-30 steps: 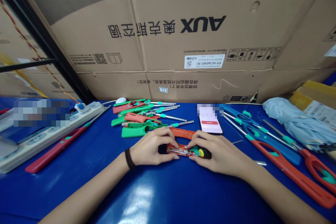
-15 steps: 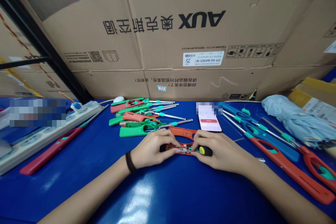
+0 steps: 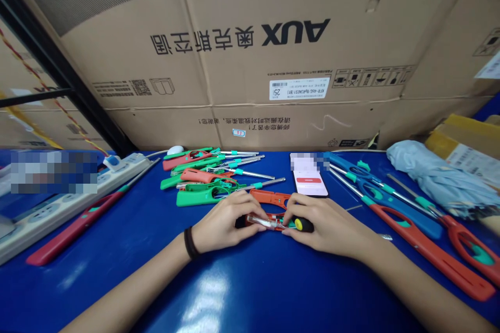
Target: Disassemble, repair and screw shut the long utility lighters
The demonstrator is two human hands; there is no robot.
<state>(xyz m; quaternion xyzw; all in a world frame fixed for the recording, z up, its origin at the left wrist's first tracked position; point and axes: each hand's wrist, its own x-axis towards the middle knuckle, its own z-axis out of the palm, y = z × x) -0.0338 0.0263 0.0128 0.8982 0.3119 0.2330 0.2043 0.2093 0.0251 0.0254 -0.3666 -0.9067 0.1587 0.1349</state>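
Well, on a blue workbench (image 3: pixel 89 291) beneath an AUX carton (image 3: pixel 242 62), the left hand (image 3: pixel 224 221) pinches an orange lighter casing (image 3: pixel 275 228) closed-fingered while the right hand (image 3: pixel 328 229) grips a black-and-yellow screwdriver (image 3: pixel 302 225), its tip hidden among the fingertips.

AUX cardboard carton (image 3: pixel 234 78), power strip (image 3: pixel 58 221), folded umbrella (image 3: pixel 437 177)

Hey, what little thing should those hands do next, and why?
Probably turn the screwdriver gently with the right hand while the left hand holds the orange plastic casing steady. I think so because the screwdriver's front end sits right at the casing, and both hands are close around it.
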